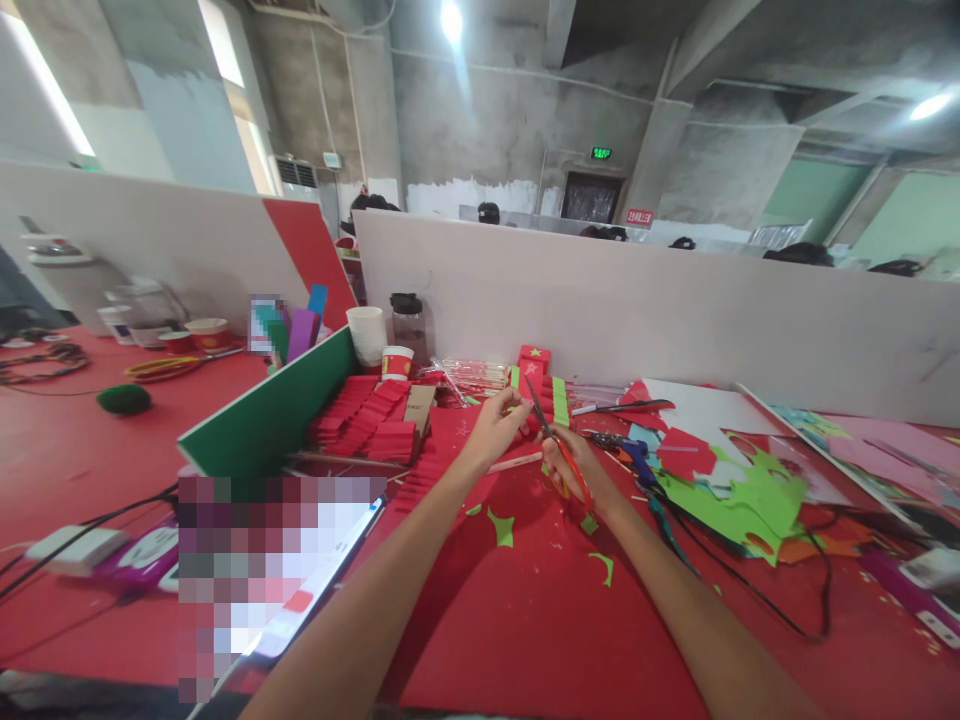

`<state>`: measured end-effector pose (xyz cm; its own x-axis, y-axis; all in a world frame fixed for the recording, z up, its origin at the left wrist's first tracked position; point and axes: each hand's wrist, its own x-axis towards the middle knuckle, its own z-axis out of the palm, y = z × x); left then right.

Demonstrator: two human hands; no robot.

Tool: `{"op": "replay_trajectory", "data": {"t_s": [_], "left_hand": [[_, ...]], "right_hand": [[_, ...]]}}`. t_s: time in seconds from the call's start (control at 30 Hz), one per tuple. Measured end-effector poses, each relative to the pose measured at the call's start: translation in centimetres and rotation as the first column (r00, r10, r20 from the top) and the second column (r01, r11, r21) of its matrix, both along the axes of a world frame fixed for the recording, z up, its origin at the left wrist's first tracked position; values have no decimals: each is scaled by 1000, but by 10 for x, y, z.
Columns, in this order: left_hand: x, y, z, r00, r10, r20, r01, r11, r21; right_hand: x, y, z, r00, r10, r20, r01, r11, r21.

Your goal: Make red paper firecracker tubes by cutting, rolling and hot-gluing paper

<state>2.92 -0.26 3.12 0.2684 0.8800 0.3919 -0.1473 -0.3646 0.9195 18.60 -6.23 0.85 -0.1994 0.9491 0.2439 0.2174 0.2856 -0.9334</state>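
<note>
A green panel (270, 415) fences my left side, and a white partition (660, 290) rises beyond my hands. My widest room to move is the red tabletop (547, 640) between my forearms, where light-green scraps (502, 528) lie. A blue glue gun (637, 453) and a cut green sheet (765, 492) sit to the right. My arms reach forward, converging. My right hand (559, 462) has its fingers wrapped round the handles of the scissors (573, 468), blades pointing up and away, close to my left hand (495, 432). Its fingers curl together beside the blades; I cannot tell what, if anything, they pinch. Folded red strips (367, 415) lie ahead to the left, near a bottle (409, 332). Beyond are concrete walls (465, 110) and a lit exit sign (601, 153).
</note>
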Motion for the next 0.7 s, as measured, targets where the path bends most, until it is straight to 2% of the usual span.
{"op": "replay_trajectory", "data": {"t_s": [0.4, 0.7], "left_hand": [[-1, 1, -1, 1000, -8, 1, 8, 1000, 20], [1, -2, 4, 998, 49, -37, -47, 998, 29]], "right_hand": [[1, 1, -2, 999, 28, -23, -28, 999, -22], [0, -1, 1, 997, 59, -58, -62, 996, -69]]}}
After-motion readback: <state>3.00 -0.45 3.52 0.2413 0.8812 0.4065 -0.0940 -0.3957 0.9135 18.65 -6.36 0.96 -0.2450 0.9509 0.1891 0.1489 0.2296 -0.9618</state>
